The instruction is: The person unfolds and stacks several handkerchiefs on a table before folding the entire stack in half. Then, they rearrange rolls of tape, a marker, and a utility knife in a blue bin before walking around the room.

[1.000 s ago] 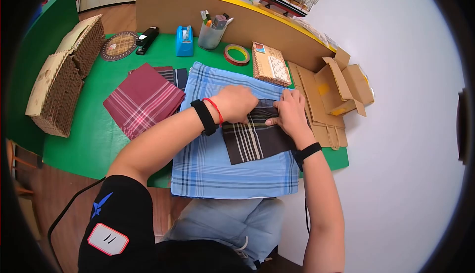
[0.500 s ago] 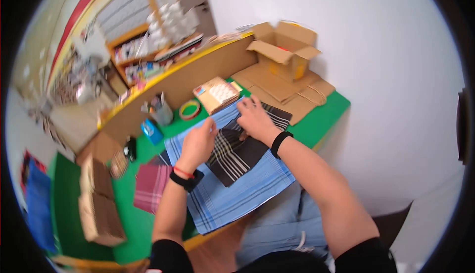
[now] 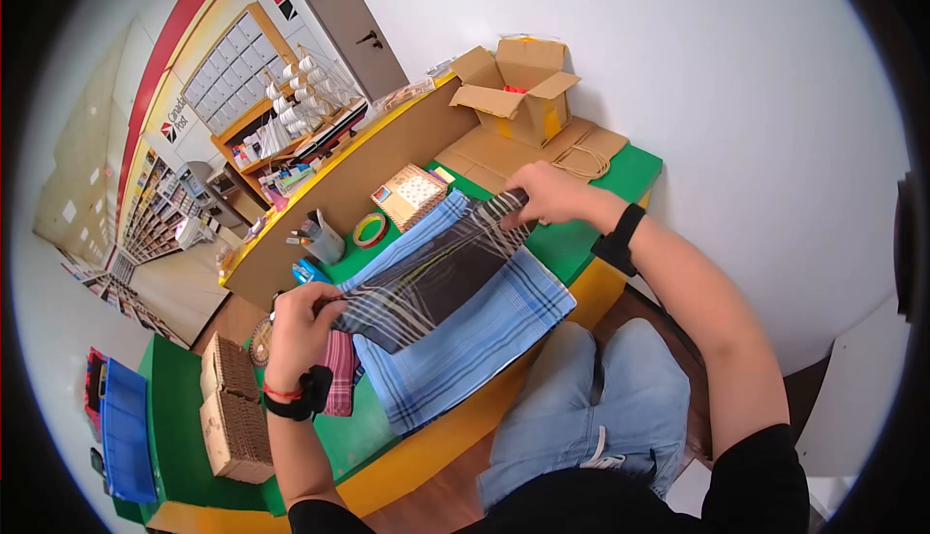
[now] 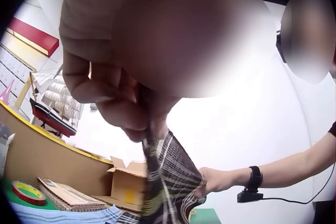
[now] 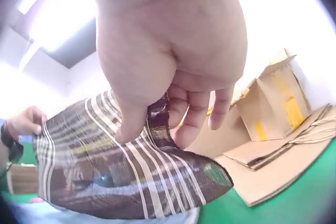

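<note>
A dark brown handkerchief with white and yellowish stripes [image 3: 446, 282] is stretched between both hands, above a larger light blue checked cloth [image 3: 528, 297]. My left hand [image 3: 300, 331] pinches its left end between thumb and fingers. At the far end my right hand [image 3: 554, 195] pinches the other edge, and in the right wrist view the fabric [image 5: 105, 166] hangs in thin, see-through folds below the thumb. A maroon checked cloth [image 3: 339, 374] lies on the green table, partly hidden behind the left wrist.
An opened cardboard box [image 3: 528, 113] stands at the back right on flat brown cardboard [image 3: 465, 161]. Along the back panel are a woven box [image 3: 412, 195], a tape roll [image 3: 358, 231] and a pen cup [image 3: 326, 242]. Woven baskets [image 3: 237, 437] stand at the left.
The head view has swung to the right. Both hands have moved apart, lifting and spreading the brown handkerchief that lay bunched on the blue cloth.
</note>
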`<control>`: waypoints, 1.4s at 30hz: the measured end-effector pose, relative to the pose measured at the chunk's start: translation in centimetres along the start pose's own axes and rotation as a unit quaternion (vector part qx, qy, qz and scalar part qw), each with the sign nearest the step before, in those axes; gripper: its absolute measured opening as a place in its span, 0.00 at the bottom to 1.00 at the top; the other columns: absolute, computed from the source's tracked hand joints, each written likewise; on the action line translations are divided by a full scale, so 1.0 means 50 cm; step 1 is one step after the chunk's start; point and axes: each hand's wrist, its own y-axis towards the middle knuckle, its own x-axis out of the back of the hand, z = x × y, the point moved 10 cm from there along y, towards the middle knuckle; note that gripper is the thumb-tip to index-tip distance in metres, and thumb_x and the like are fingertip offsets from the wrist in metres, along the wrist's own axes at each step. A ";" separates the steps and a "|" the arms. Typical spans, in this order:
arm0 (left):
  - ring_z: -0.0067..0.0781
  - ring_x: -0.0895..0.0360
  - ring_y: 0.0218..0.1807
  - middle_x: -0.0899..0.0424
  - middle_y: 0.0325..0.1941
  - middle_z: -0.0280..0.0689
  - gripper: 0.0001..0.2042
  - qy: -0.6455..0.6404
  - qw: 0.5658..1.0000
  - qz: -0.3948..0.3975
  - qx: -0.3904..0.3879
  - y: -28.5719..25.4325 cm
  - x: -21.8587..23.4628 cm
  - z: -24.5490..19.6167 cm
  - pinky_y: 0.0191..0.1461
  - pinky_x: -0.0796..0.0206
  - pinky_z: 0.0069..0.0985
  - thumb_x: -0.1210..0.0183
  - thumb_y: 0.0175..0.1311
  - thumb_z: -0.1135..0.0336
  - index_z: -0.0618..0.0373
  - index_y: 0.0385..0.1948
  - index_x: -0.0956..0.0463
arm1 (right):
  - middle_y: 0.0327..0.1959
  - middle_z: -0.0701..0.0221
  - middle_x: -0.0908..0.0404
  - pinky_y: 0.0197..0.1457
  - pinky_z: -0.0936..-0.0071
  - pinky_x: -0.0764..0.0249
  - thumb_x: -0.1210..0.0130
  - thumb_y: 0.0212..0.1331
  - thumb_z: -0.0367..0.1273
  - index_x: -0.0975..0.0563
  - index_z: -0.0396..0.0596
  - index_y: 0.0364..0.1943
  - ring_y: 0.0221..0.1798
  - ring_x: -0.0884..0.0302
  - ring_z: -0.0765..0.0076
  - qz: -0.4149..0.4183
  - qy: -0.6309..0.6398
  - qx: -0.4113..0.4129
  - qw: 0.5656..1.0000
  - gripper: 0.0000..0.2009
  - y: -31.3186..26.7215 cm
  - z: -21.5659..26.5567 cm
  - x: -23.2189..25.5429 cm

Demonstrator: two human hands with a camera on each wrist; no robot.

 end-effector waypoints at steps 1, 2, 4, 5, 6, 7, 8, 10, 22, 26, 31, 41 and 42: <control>0.28 0.24 0.23 0.19 0.23 0.42 0.05 0.005 1.000 0.002 -0.003 -0.006 0.013 -0.005 0.31 0.31 0.24 0.35 0.60 0.76 0.68 0.33 0.19 | 0.18 0.61 0.24 0.26 0.64 0.34 0.24 0.47 0.47 0.21 0.40 0.25 0.23 0.25 0.62 -0.004 0.004 0.001 1.000 0.24 -0.012 0.022 0.018; 0.25 0.24 0.25 0.18 0.24 0.40 0.04 -0.010 1.000 -0.024 0.011 -0.014 0.041 -0.004 0.32 0.31 0.24 0.36 0.60 0.77 0.68 0.34 0.19 | 0.16 0.68 0.29 0.25 0.67 0.34 0.26 0.51 0.47 0.26 0.41 0.23 0.23 0.28 0.72 -0.027 0.016 0.002 0.999 0.25 -0.020 0.041 0.043; 0.18 0.25 0.28 0.19 0.26 0.34 0.03 -0.028 0.996 -0.085 0.015 -0.033 0.094 -0.010 0.34 0.32 0.20 0.37 0.62 0.78 0.68 0.34 0.20 | 0.18 0.81 0.41 0.24 0.73 0.46 0.31 0.60 0.47 0.37 0.46 0.19 0.24 0.43 0.85 -0.067 0.042 0.041 0.996 0.28 -0.024 0.058 0.076; 0.16 0.26 0.30 0.19 0.26 0.31 0.03 -0.080 0.992 -0.088 0.053 -0.045 0.114 -0.006 0.34 0.33 0.18 0.37 0.64 0.77 0.68 0.35 0.19 | 0.18 0.81 0.41 0.24 0.73 0.46 0.31 0.60 0.47 0.37 0.46 0.19 0.24 0.43 0.85 -0.065 0.043 0.044 0.996 0.28 -0.027 0.064 0.076; 0.16 0.26 0.30 0.19 0.27 0.30 0.03 -0.097 0.987 -0.112 0.060 -0.055 0.135 0.002 0.34 0.34 0.17 0.37 0.65 0.77 0.68 0.36 0.19 | 0.17 0.79 0.40 0.24 0.72 0.46 0.32 0.61 0.48 0.38 0.45 0.18 0.24 0.45 0.83 -0.080 0.101 0.076 0.989 0.29 -0.036 0.092 0.088; 0.15 0.26 0.31 0.19 0.28 0.29 0.04 -0.114 0.982 -0.137 0.068 -0.068 0.155 0.011 0.34 0.34 0.17 0.38 0.67 0.76 0.67 0.36 0.19 | 0.16 0.77 0.40 0.25 0.71 0.46 0.33 0.62 0.48 0.40 0.45 0.17 0.24 0.46 0.81 -0.093 0.158 0.108 0.977 0.30 -0.047 0.119 0.100; 0.15 0.26 0.31 0.19 0.28 0.29 0.04 -0.113 0.981 -0.141 0.071 -0.076 0.164 0.008 0.34 0.34 0.17 0.38 0.67 0.76 0.67 0.36 0.19 | 0.18 0.80 0.37 0.27 0.72 0.44 0.38 0.67 0.44 0.33 0.43 0.19 0.25 0.44 0.82 -0.090 0.136 0.117 0.980 0.25 -0.061 0.140 0.107; 0.15 0.25 0.32 0.18 0.30 0.30 0.06 -0.130 0.965 -0.224 0.038 -0.097 0.215 -0.018 0.36 0.33 0.15 0.38 0.69 0.73 0.67 0.39 0.18 | 0.18 0.79 0.37 0.28 0.73 0.43 0.38 0.68 0.43 0.29 0.42 0.22 0.26 0.43 0.82 -0.118 0.166 0.153 0.967 0.22 -0.084 0.191 0.122; 0.12 0.26 0.36 0.18 0.34 0.26 0.10 -0.094 0.929 -0.357 -0.023 -0.200 0.352 -0.048 0.41 0.36 0.13 0.37 0.71 0.67 0.65 0.45 0.18 | 0.37 0.73 0.14 0.46 0.81 0.26 0.43 0.72 0.35 0.19 0.38 0.45 0.41 0.22 0.84 -0.209 0.200 0.299 0.909 0.12 -0.155 0.361 0.203; 0.16 0.21 0.41 0.15 0.40 0.32 0.11 -0.146 0.941 -0.305 -0.017 -0.185 0.345 -0.020 0.45 0.30 0.13 0.39 0.72 0.70 0.68 0.49 0.19 | 0.37 0.74 0.15 0.45 0.83 0.26 0.42 0.71 0.34 0.19 0.38 0.45 0.40 0.23 0.85 -0.215 0.206 0.307 0.904 0.11 -0.135 0.358 0.199; 0.15 0.22 0.40 0.15 0.39 0.31 0.11 -0.161 0.944 -0.286 0.022 -0.137 0.304 0.023 0.45 0.30 0.14 0.39 0.72 0.71 0.68 0.50 0.19 | 0.35 0.73 0.15 0.42 0.82 0.27 0.43 0.71 0.35 0.19 0.37 0.44 0.38 0.23 0.85 -0.241 0.183 0.284 0.910 0.12 -0.064 0.314 0.177; 0.14 0.21 0.32 0.15 0.30 0.30 0.06 -0.115 0.974 -0.152 0.118 0.000 0.057 0.342 0.38 0.28 0.16 0.35 0.67 0.72 0.67 0.37 0.17 | 0.36 0.60 0.13 0.47 0.67 0.22 0.41 0.66 0.33 0.16 0.39 0.44 0.39 0.16 0.65 -0.167 0.094 0.059 0.980 0.11 0.182 0.034 -0.004; 0.15 0.19 0.32 0.14 0.30 0.33 0.06 -0.078 0.980 -0.136 0.127 0.005 0.034 0.355 0.38 0.26 0.17 0.35 0.66 0.72 0.67 0.36 0.16 | 0.36 0.57 0.13 0.47 0.64 0.22 0.40 0.65 0.34 0.16 0.40 0.42 0.40 0.15 0.60 -0.149 0.055 0.018 0.987 0.11 0.192 0.007 -0.027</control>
